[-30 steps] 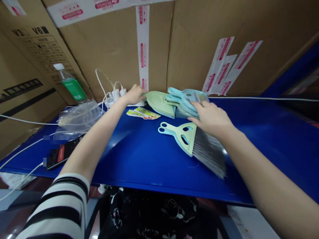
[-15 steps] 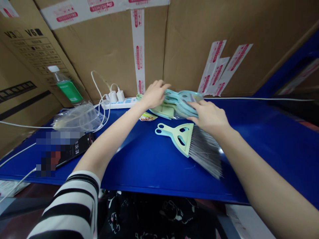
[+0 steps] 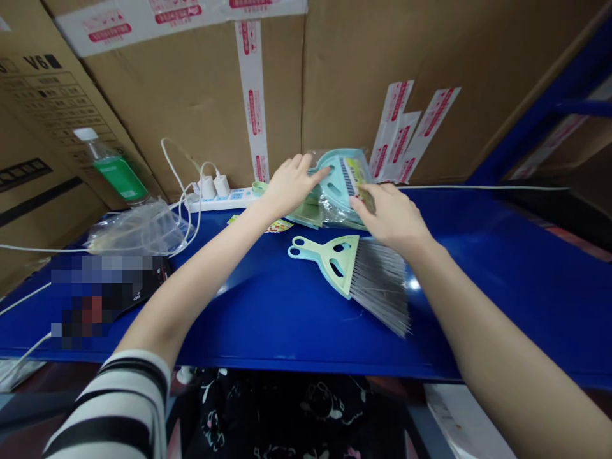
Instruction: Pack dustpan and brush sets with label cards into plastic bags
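A light-blue dustpan (image 3: 337,167) in a clear plastic bag, with a yellow barcode label card (image 3: 354,182), is held tilted up at the back of the table. My left hand (image 3: 292,186) grips its handle end, index finger stretched over the blue plastic. At the other end my right hand (image 3: 389,213) pinches the bagged edge between thumb and fingers. Beneath it lie pale-green dustpan pieces (image 3: 306,213), partly hidden. Nearer to me, two small hand brushes (image 3: 337,258), green over blue, lie stacked with grey bristles (image 3: 382,280) pointing right.
A white power strip (image 3: 224,201) with plugs and cables runs along cardboard boxes (image 3: 191,95) at the back. At left are a green-labelled bottle (image 3: 122,175), a crumpled plastic bag (image 3: 141,229) and a phone (image 3: 148,284). Colourful cards (image 3: 280,225) lie by my left forearm on the blue table (image 3: 268,319).
The bagged blue dustpan has been lifted from the pile and tilted up, so its label card shows. My right hand has closed on its edge. The camera view has shifted slightly.
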Action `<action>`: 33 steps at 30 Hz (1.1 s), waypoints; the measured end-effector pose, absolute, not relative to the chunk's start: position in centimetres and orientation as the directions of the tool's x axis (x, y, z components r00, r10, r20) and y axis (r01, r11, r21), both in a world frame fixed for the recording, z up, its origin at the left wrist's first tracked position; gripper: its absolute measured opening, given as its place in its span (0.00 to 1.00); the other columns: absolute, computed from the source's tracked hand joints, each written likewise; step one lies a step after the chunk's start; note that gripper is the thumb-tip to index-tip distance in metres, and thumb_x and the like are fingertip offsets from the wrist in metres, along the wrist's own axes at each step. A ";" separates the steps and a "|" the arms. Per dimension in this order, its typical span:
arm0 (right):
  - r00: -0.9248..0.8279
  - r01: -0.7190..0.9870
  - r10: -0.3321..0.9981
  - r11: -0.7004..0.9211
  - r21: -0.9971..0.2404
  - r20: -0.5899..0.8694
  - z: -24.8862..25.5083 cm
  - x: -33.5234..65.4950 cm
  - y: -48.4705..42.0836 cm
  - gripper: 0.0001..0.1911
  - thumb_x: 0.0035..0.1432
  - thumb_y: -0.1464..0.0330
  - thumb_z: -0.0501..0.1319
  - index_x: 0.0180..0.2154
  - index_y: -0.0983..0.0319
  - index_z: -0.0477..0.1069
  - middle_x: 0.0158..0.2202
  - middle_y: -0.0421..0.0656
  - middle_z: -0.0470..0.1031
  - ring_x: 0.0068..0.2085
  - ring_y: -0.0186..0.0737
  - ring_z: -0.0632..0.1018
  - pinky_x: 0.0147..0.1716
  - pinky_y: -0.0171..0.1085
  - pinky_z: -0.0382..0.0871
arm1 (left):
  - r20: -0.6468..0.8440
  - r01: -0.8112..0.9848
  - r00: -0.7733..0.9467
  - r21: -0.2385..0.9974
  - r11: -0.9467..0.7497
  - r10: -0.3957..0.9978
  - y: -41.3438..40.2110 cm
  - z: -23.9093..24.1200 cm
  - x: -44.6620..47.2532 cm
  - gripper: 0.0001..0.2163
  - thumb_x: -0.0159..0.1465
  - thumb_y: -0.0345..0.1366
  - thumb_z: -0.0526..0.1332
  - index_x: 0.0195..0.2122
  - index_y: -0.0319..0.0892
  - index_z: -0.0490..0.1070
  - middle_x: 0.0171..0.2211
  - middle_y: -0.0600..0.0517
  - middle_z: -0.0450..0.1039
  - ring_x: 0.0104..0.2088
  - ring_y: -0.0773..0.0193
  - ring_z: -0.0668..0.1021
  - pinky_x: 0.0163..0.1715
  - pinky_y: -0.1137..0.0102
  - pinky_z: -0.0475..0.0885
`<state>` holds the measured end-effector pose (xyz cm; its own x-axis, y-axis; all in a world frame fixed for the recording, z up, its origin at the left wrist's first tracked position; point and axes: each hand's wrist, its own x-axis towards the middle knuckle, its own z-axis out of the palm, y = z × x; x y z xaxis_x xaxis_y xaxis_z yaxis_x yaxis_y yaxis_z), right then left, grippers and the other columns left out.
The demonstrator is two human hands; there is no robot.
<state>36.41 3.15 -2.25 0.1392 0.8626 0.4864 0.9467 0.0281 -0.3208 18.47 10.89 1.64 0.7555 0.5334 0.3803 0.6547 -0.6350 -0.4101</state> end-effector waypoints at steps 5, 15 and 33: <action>0.040 0.905 0.857 0.186 -0.382 0.513 -1.7 35.1 2.3 0.12 0.55 0.61 0.59 0.37 0.61 0.73 0.36 0.49 0.76 0.33 0.46 0.76 0.33 0.45 0.69 | 0.423 0.707 0.706 -0.463 -0.534 0.568 6.9 2.1 12.8 0.22 0.69 0.25 0.44 0.62 0.44 0.59 0.45 0.41 0.66 0.46 0.53 0.70 0.44 0.60 0.67; -0.566 0.608 0.744 0.668 -0.429 0.357 -1.8 30.1 -0.7 0.11 0.59 0.64 0.58 0.26 0.58 0.61 0.27 0.40 0.68 0.31 0.37 0.69 0.31 0.37 0.61 | 0.363 0.721 0.674 -0.513 -0.466 0.644 1.4 -0.3 3.8 0.21 0.68 0.29 0.49 0.61 0.45 0.61 0.40 0.43 0.68 0.39 0.55 0.72 0.41 0.61 0.72; -0.342 0.753 0.891 0.450 -0.481 0.299 -2.0 29.3 -1.5 0.09 0.60 0.61 0.49 0.31 0.57 0.62 0.27 0.43 0.71 0.29 0.40 0.72 0.27 0.38 0.62 | 0.351 0.705 0.709 -0.367 -0.607 0.611 -0.6 -2.1 0.4 0.20 0.68 0.29 0.47 0.58 0.45 0.66 0.39 0.44 0.69 0.38 0.57 0.71 0.40 0.63 0.73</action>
